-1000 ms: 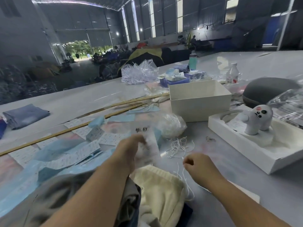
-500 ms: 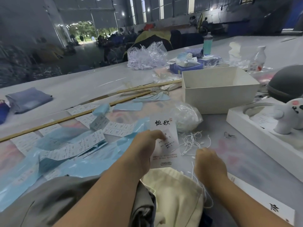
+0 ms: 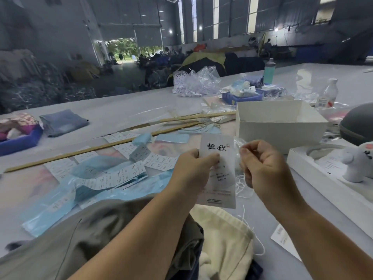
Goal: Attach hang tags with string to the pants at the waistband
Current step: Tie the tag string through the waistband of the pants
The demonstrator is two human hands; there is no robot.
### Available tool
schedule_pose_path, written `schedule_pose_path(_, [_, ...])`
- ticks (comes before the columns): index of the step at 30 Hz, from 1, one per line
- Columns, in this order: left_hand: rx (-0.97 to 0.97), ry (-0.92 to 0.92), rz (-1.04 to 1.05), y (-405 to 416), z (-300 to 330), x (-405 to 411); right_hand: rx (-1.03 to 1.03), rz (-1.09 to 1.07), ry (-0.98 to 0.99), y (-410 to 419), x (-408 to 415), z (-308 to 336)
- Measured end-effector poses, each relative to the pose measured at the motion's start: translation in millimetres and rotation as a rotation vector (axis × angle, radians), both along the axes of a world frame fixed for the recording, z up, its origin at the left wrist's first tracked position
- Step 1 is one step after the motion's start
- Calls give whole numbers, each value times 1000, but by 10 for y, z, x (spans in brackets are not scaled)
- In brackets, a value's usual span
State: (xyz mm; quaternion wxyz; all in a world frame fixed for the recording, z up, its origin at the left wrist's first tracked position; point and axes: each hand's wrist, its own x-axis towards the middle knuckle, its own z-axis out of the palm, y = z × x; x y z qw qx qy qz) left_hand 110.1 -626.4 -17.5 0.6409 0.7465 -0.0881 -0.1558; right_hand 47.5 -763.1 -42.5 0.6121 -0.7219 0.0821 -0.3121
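Pinching tag (image 3: 219, 172) upright at frame center, left hand (image 3: 192, 172) grips its left edge; right hand (image 3: 262, 166) beside it, fingers curled, string (image 3: 242, 186) below; pants (image 3: 90, 235) lower left.

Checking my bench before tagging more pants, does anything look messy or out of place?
Yes: loose white strings lie tangled on the table beside the hang tag, and sticker strips sprawl crumpled over blue plastic bags. Nothing looks damaged.

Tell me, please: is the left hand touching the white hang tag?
Touching. In the head view, the left hand pinches the hang tag at its left edge; the thumb lies across the tag's printed face, with no gap.
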Motion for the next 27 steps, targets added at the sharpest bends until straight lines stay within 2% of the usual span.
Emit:
schedule_pose_path(4, [7, -260, 37, 355, 268, -197, -21, 208, -109, 373, -123, 448])
schedule_pose_path(7, [102, -494, 47, 777, 416, -425, -163, 352, -97, 716, -185, 641])
schedule_pose_path(9, [162, -581, 46, 1079, 497, -604, -275, 442, -78, 979, -235, 711])
schedule_pose_path(14, [163, -632, 175, 1859, 519, -965, -517, 522, -88, 1711, -369, 820])
schedule_pose_path(19, [49, -625, 300, 2571, 397, -1165, -560, 631, -32, 2435, -460, 933])
schedule_pose_path(22, [68, -600, 337, 2942, 300, -1228, -579, 696, -10, 2775, -475, 931])
schedule_pose_path(27, [101, -540, 494, 3566, 226, -1295, -836, 705, 25, 3091, -438, 826])
